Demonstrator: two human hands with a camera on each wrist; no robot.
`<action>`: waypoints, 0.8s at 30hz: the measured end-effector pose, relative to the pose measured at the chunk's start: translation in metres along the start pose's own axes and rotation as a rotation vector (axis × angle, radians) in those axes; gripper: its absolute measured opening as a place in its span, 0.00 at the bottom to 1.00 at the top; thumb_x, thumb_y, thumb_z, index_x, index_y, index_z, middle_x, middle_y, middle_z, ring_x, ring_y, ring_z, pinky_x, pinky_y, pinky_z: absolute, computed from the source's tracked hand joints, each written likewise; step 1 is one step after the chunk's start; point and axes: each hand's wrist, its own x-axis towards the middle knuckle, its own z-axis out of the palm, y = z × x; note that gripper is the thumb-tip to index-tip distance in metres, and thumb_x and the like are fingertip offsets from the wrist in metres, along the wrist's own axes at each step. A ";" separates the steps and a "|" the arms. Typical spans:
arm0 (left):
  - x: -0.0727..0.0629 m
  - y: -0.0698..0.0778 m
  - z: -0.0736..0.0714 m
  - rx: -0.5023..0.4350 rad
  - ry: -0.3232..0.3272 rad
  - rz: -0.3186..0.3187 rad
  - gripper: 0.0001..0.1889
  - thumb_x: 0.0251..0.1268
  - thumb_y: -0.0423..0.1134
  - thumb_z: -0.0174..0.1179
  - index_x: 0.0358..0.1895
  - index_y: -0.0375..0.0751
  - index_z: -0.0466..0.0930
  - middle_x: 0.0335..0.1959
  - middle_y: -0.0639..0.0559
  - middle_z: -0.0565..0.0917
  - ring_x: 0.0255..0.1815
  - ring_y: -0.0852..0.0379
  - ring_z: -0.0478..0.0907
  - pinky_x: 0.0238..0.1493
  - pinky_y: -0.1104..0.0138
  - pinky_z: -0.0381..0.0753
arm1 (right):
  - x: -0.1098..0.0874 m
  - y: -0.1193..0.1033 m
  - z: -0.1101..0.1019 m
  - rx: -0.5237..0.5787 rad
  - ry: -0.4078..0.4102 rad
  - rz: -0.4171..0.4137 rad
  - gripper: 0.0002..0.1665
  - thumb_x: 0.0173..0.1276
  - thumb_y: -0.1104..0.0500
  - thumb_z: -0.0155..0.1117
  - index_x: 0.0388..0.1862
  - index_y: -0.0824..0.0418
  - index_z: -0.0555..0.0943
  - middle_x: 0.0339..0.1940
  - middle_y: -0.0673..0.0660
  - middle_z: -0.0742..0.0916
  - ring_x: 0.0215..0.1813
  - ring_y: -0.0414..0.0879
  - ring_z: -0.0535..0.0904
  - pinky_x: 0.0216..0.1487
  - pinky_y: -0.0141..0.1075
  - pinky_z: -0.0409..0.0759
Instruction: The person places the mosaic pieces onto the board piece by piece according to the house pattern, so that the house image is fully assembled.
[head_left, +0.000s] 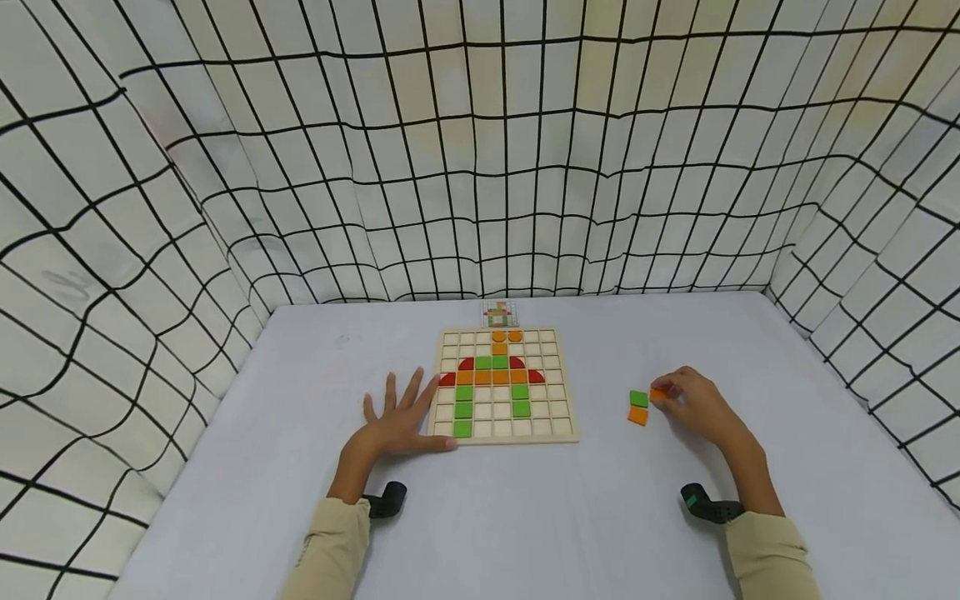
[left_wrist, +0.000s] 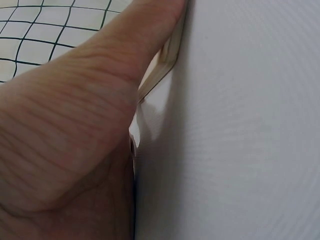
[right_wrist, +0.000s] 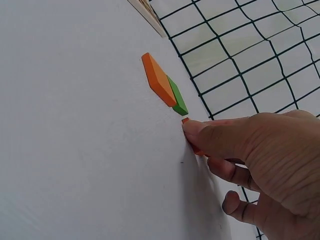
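A wooden grid board [head_left: 547, 425] lies on the table with orange, green and red tiles set in its cells in a figure. My left hand [head_left: 397, 423] is spread at the board's left edge, its thumb along the near left corner. To the right of the board, my right hand [head_left: 697, 406] pinches an orange tile [head_left: 657, 394] between thumb and fingers, low over the table. Beside it lie a green square tile [head_left: 638, 398] and another orange square tile [head_left: 637, 416]. In the right wrist view, the thumb partly hides the pinched tile [right_wrist: 198, 150].
A small pattern card [head_left: 499, 314] with a coloured figure lies behind the board's far edge. The white table [head_left: 525, 517] is bordered at the back and sides by black netting [head_left: 487, 175] over pale walls. Dark wrist cameras sit by both sleeves.
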 end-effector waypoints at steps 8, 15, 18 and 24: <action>0.002 0.001 0.001 -0.002 0.000 -0.006 0.62 0.46 0.74 0.63 0.80 0.55 0.38 0.81 0.46 0.30 0.77 0.33 0.16 0.65 0.29 0.21 | -0.001 0.004 -0.004 0.000 0.006 0.032 0.13 0.62 0.63 0.70 0.44 0.68 0.83 0.41 0.61 0.83 0.42 0.52 0.78 0.43 0.44 0.78; 0.002 -0.002 0.003 0.003 0.014 -0.006 0.62 0.46 0.75 0.62 0.80 0.55 0.38 0.81 0.46 0.31 0.77 0.32 0.17 0.65 0.29 0.21 | -0.001 0.007 -0.002 -0.006 0.026 0.003 0.11 0.61 0.63 0.69 0.41 0.68 0.84 0.38 0.58 0.83 0.42 0.51 0.79 0.44 0.42 0.79; 0.002 -0.002 0.002 0.004 0.007 -0.007 0.62 0.46 0.75 0.62 0.80 0.56 0.38 0.81 0.46 0.30 0.77 0.33 0.16 0.65 0.29 0.21 | -0.003 0.009 -0.001 0.000 0.027 0.010 0.11 0.60 0.64 0.70 0.40 0.69 0.83 0.37 0.58 0.83 0.42 0.51 0.79 0.43 0.41 0.80; -0.001 -0.001 0.000 0.000 0.000 -0.007 0.62 0.46 0.74 0.63 0.80 0.55 0.38 0.81 0.46 0.30 0.77 0.33 0.16 0.65 0.29 0.21 | -0.005 0.008 -0.002 -0.006 0.037 0.015 0.12 0.59 0.64 0.72 0.40 0.68 0.82 0.38 0.58 0.83 0.43 0.51 0.79 0.45 0.42 0.80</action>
